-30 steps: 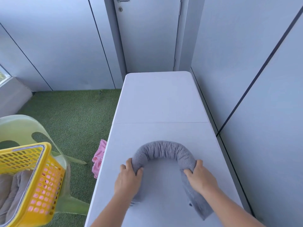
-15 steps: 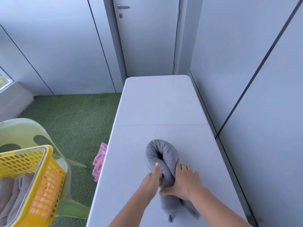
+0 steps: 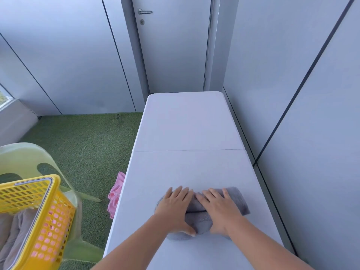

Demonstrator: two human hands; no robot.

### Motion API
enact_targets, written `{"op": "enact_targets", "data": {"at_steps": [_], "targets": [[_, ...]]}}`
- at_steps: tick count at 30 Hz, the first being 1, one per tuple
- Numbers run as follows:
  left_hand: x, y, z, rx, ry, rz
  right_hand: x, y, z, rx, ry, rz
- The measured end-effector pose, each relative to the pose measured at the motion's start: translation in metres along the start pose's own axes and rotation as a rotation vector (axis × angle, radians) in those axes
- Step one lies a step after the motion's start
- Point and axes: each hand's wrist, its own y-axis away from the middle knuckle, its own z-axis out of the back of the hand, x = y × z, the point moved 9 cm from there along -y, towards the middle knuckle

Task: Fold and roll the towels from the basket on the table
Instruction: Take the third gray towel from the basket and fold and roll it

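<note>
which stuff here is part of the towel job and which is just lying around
Job: grey towel, left hand, right hand, table, yellow basket, towels in it.
Lying about: pink cloth, green chair, door.

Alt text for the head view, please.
A left hand and right hand press flat on a folded grey towel on a white table. To the left, a yellow basket holding cloth stands by a green chair.

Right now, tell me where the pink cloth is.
Head view, left of centre: the pink cloth shows beside the left edge of the table, against the green turf.
</note>
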Motion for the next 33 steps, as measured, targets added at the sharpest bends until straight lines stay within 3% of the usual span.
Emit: {"op": "enact_targets", "data": {"at_steps": [6, 12, 19, 25, 33], "targets": [[0.035, 0.030, -0.015, 0.006, -0.048, 0.110, -0.057, 0.021, -0.016, 0.100, -0.107, -0.136], [0.034, 0.047, -0.014, -0.075, 0.104, 0.168, -0.046, 0.027, -0.016, 0.091, -0.261, -0.134], [0.062, 0.094, 0.042, -0.265, 0.119, 0.307, -0.018, 0.007, 0.069, -0.025, -0.225, -0.024], [0.120, 0.181, 0.092, -0.427, 0.104, 0.463, 0.064, -0.013, 0.165, -0.166, -0.152, 0.119], [0.225, 0.355, 0.066, -0.502, 0.041, 0.633, 0.269, -0.038, 0.190, -0.231, -0.108, 0.295]]}}
